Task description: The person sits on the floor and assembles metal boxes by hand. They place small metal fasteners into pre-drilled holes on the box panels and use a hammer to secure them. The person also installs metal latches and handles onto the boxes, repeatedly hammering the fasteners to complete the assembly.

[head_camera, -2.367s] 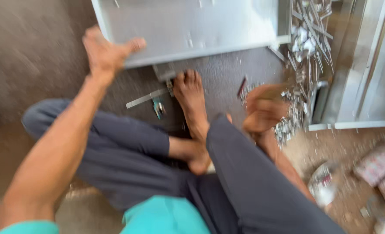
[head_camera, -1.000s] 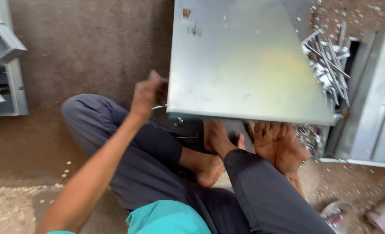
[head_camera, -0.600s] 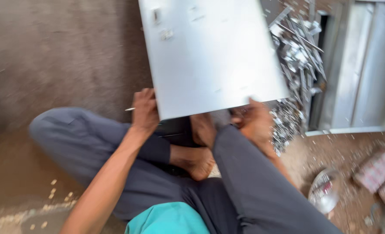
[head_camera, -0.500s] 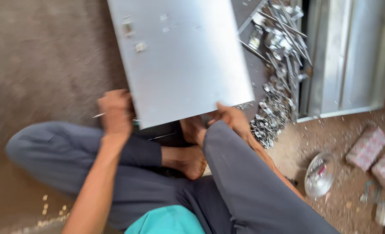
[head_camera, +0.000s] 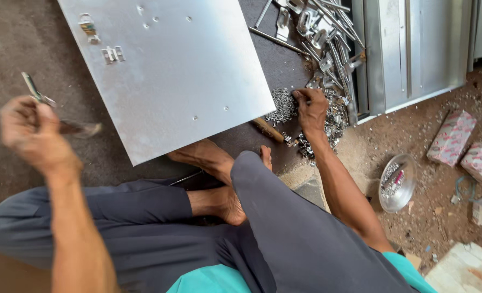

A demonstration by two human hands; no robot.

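Note:
A grey sheet-metal panel (head_camera: 170,70) lies flat on the dark floor mat in front of my crossed legs, its near edge over my foot (head_camera: 206,157). My left hand (head_camera: 32,133) is raised at the left, closed around a hand tool with metal handles (head_camera: 40,100), blurred by motion. My right hand (head_camera: 310,107) reaches to the right of the panel, fingers pinched in a heap of small metal parts (head_camera: 328,116); whether it grips a piece I cannot tell. A wooden-handled tool (head_camera: 268,130) lies by the panel's corner.
Long metal rods and brackets (head_camera: 328,32) are piled at the upper right beside stacked grey metal frames (head_camera: 414,49). A round metal bowl of small parts (head_camera: 395,182) and pink patterned boxes (head_camera: 452,135) sit on the dirt floor at the right.
The panel has come down flat and both hands have left it. My left hand lifted a tool up at the left, while my right hand moved out to the heap of small parts.

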